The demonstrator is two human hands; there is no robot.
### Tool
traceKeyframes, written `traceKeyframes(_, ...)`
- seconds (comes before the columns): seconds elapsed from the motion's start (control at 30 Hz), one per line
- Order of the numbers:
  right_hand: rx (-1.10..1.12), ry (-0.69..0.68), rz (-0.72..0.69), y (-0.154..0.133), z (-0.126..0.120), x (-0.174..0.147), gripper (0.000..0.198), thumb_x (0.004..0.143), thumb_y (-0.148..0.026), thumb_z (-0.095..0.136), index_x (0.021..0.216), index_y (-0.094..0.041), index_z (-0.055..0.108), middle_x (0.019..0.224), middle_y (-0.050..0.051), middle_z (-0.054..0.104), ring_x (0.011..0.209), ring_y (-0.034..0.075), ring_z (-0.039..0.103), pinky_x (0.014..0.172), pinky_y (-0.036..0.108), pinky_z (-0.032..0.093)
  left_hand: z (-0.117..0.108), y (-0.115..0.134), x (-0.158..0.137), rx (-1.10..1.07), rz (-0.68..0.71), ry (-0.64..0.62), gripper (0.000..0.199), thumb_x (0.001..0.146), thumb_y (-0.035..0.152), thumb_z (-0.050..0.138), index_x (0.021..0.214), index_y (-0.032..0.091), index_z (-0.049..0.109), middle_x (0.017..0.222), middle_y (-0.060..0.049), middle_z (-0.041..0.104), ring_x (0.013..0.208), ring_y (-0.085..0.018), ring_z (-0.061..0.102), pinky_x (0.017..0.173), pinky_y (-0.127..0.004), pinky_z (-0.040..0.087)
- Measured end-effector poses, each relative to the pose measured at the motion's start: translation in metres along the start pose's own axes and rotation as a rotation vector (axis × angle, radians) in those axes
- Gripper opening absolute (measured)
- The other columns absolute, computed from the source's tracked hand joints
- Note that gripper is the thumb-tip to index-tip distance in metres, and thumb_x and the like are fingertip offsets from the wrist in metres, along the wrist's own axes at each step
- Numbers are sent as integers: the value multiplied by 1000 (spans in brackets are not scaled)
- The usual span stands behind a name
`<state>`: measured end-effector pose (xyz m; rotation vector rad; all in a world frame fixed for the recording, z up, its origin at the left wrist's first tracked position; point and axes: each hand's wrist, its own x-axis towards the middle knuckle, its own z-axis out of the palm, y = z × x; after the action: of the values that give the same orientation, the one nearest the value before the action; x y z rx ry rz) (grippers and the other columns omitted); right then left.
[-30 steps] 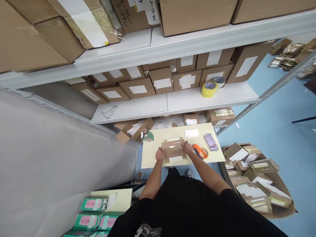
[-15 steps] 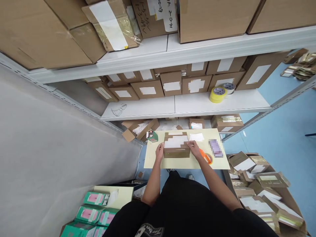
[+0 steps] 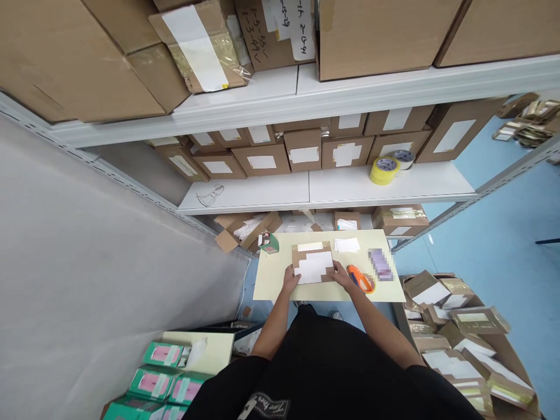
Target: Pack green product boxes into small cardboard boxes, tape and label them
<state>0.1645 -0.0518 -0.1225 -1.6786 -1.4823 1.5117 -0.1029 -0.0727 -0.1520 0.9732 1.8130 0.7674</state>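
A brown cardboard box point(image 3: 300, 255) with white labels on its upper face is held between my two hands, over the front half of the pale yellow table point(image 3: 271, 280). My left hand point(image 3: 290, 279) grips its left side, the thumb lying on the top. On the right side, my right hand point(image 3: 340, 273) is closed on the box edge. To the right of that hand lies an orange tape dispenser point(image 3: 359, 278) with a roll in it. White paper slips point(image 3: 347, 245) rest behind it, and a blurred purple item point(image 3: 381, 264) is farther right. A small green box point(image 3: 268, 242) stands at the back left.
Shelves with labelled cartons point(image 3: 262, 160) rise behind the table, holding yellow tape rolls point(image 3: 385, 169) and clear glasses point(image 3: 210, 195). A large carton of packed boxes point(image 3: 468, 344) is at the right. Green boxes point(image 3: 151, 382) sit at lower left, beside a wall point(image 3: 109, 262).
The box has been tilted, so its labelled face now shows more fully and its taped front side is out of sight. Both hands have shifted slightly towards me with it.
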Motion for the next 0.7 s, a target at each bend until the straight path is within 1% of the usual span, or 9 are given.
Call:
traceKeyframes(0.1, 71, 44, -71, 1, -7, -1, 70, 78, -25, 58, 147, -26, 51, 148, 10, 59, 134, 25, 56, 105, 38, 50, -6, -1, 1, -62, 83, 20, 73, 78, 9, 68, 146, 24, 45, 152, -13, 55, 135, -22, 58, 106, -34, 51)
traceKeyframes(0.17, 60, 28, -75, 6, -10, -5, 74, 76, -22, 59, 149, -29, 50, 151, 9, 57, 134, 25, 56, 105, 37, 50, -7, -4, -2, -53, 107, 14, 79, 76, 8, 70, 148, 26, 43, 155, -12, 52, 142, -23, 52, 111, -35, 48)
traceKeyframes(0.3, -41, -40, 50, 16, -12, -14, 84, 70, -17, 60, 152, -26, 50, 152, 11, 57, 123, 26, 64, 97, 37, 54, -6, -9, -11, -58, 20, -93, 98, 69, 12, 80, 156, 25, 38, 161, -16, 44, 145, -31, 49, 112, -41, 47)
traceKeyframes(0.37, -83, -31, 95, 19, -14, -17, 86, 68, -15, 59, 154, -25, 50, 152, 13, 57, 121, 27, 65, 94, 36, 56, -8, -7, -16, -63, -19, -141, 110, 66, 13, 84, 162, 27, 32, 166, -17, 37, 147, -34, 46, 114, -43, 46)
traceKeyframes(0.43, -92, 4, 100, 17, -18, -19, 87, 70, -14, 57, 156, -25, 47, 151, 13, 58, 122, 26, 66, 94, 35, 56, -14, 0, -20, -34, -7, -138, 114, 67, 13, 82, 165, 29, 25, 168, -16, 34, 147, -34, 46, 115, -45, 45)
traceKeyframes(0.53, -83, 100, 35, 5, -23, -16, 82, 78, -15, 49, 159, -25, 43, 149, 11, 60, 126, 25, 64, 99, 36, 55, -25, 23, -23, 85, 126, -20, 98, 80, 11, 69, 165, 34, 26, 166, -11, 40, 147, -29, 46, 118, -44, 44)
traceKeyframes(0.6, -94, 139, -61, -10, -22, -11, 75, 84, -16, 43, 159, -24, 43, 146, 10, 63, 129, 24, 62, 104, 38, 53, -27, 46, -22, 175, 249, 59, 79, 88, 10, 57, 161, 31, 36, 157, -10, 51, 146, -25, 48, 118, -42, 44)
traceKeyframes(0.63, -104, 138, -119, -20, -20, -7, 71, 87, -17, 41, 158, -24, 45, 145, 9, 64, 130, 24, 61, 107, 39, 52, -26, 57, -20, 205, 305, 64, 70, 91, 9, 51, 158, 28, 44, 151, -10, 58, 143, -25, 51, 117, -42, 45)
traceKeyframes(0.7, -139, 93, -237, -38, -12, 2, 62, 93, -20, 38, 154, -24, 51, 144, 8, 65, 132, 25, 60, 110, 40, 49, -18, 80, -14, 248, 405, -40, 57, 94, 9, 44, 148, 23, 57, 136, -11, 68, 131, -23, 61, 113, -41, 49)
